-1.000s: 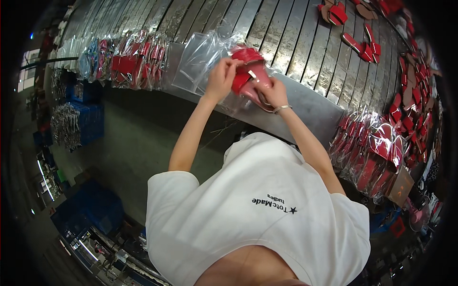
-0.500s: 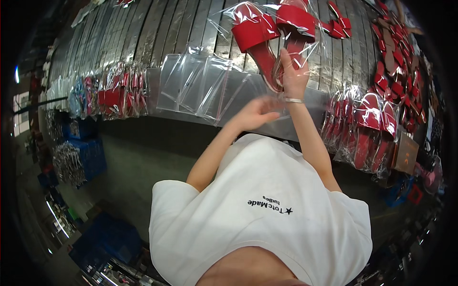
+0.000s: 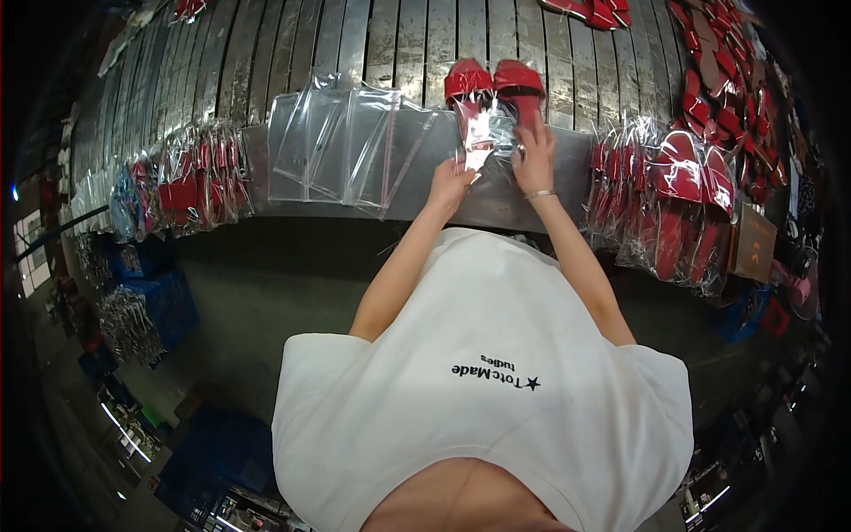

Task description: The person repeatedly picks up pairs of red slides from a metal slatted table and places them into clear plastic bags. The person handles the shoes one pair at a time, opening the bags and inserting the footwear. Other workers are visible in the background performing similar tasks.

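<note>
Left grip [image 3: 450, 184] looks closed on the near end of a clear plastic bag [image 3: 480, 133], just in from the near edge of the slatted metal tabletop [image 3: 417, 53]. Right grip [image 3: 536, 164] is blurred at the fingers, which reach the bag's right side beside one sole; from where I stand I cannot tell whether they clasp anything. What matters is how the pair of red slide sandals [image 3: 470, 84] lies from those two hands: straight ahead of them, side by side, long axes running roughly from the near edge toward the far edge, straps at the far end and soles reaching back. Of the two hands, the right is nearer, its fingertips close by the right-hand sandal, while the left sits lower, toward the near edge. Film glints over the soles; whether it covers the straps I can't make out. Flat clear bags [image 3: 346, 160] lie to the left, along that same near edge.
</note>
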{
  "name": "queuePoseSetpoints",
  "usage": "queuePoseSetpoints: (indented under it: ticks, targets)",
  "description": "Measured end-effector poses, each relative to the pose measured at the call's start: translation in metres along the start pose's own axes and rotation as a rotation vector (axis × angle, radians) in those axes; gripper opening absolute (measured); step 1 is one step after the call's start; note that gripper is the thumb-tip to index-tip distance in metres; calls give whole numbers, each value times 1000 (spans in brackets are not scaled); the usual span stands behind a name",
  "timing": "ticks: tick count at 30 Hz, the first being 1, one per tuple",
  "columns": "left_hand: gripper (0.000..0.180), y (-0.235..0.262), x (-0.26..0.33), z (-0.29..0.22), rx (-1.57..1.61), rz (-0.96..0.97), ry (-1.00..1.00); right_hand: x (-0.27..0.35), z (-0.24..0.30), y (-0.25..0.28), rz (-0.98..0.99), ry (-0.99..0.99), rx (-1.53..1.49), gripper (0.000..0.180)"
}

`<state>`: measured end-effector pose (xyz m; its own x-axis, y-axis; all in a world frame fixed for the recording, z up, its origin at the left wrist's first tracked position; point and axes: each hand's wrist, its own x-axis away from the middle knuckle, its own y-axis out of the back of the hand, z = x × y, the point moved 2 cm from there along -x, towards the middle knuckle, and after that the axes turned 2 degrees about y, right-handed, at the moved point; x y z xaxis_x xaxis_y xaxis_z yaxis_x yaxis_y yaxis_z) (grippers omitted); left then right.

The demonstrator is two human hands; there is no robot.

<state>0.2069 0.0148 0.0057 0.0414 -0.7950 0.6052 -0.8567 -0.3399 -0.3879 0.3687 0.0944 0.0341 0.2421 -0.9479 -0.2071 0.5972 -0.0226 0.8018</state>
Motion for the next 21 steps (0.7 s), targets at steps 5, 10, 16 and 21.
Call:
queuePoseSetpoints:
  ticks: [5, 10, 16, 21]
  targets:
    - [25, 20, 25, 0, -188, -51, 181, 28, 53, 3, 436, 166, 48, 18]
    - [28, 31, 33, -13, -312, -99, 41, 43, 73, 7, 583, 324, -223, 17]
    - [23, 70, 50, -25, -241, -91, 53, 248, -133, 92, 934, -162, 237, 21]
    - [25, 54, 45, -76, -1362, 146, -981, 125, -37, 81, 362, -250, -148, 31]
